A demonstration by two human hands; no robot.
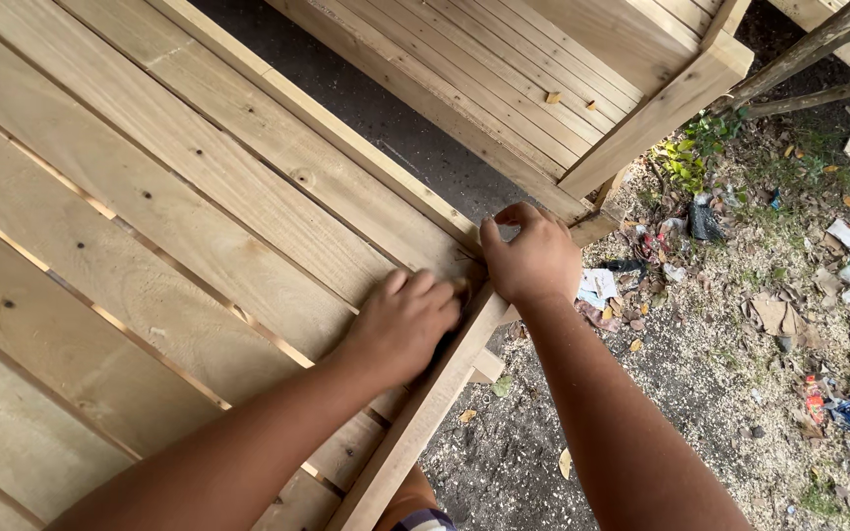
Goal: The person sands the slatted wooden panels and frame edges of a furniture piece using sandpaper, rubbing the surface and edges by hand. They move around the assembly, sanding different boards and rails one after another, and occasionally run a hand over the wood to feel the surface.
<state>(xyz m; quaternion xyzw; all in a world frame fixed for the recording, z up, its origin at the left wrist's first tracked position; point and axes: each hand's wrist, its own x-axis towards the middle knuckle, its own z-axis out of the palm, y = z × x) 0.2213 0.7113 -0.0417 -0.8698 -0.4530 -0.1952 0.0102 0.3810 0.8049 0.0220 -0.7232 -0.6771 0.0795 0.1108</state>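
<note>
A large panel of pale wooden planks (pixel 150 226) fills the left side, with narrow gaps between the boards. A wooden edge rail (pixel 415 423) runs along its right end. My left hand (pixel 400 324) rests closed on the planks right beside that rail, fingers curled; whether it holds anything is hidden. My right hand (pixel 533 258) is at the panel's far corner, thumb and fingers pinched together on the rail's top end. What the fingers pinch is too small to see.
A second wooden slatted structure (pixel 543 79) stands at the top, with a dark strip of ground (pixel 386 118) between the two. To the right lies dirt ground with scattered litter (pixel 789 315), dry leaves, small green plants (pixel 686 162) and wooden poles (pixel 809 49).
</note>
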